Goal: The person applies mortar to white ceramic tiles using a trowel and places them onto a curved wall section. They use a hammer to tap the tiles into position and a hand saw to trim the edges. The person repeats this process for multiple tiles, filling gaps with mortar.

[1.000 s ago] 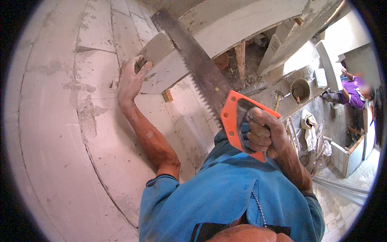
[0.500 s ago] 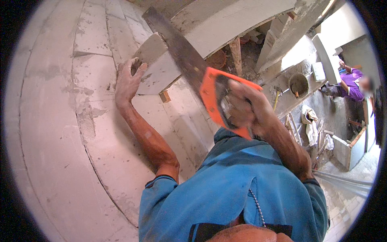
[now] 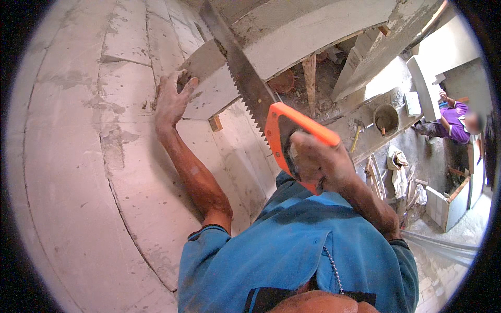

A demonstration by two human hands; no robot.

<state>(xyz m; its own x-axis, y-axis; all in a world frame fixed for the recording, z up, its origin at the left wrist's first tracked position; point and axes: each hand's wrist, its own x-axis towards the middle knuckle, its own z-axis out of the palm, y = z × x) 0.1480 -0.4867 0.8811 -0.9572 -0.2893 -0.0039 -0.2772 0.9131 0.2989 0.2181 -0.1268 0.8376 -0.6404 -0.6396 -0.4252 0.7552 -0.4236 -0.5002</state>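
Observation:
My right hand (image 3: 319, 163) grips the orange handle of a long hand saw (image 3: 242, 70). Its toothed steel blade runs up and to the left, its upper end cutting into a pale block (image 3: 209, 86) set high in a white block wall (image 3: 88, 156). My left hand (image 3: 172, 99) presses flat on the wall at the block's left edge, fingers over its corner. The blade's tip passes out of sight at the top of the view.
A concrete beam (image 3: 313, 31) runs above the block. Down to the right lie a bucket (image 3: 386, 119), wooden props (image 3: 310, 78), cloth and rubble. A person in purple (image 3: 454, 122) works far right. A small wooden wedge (image 3: 214, 123) sits under the block.
The saw has been moving along the cut: pushed up and left half a second ago, now drawn slightly back down. My left hand stays pressed by the block.

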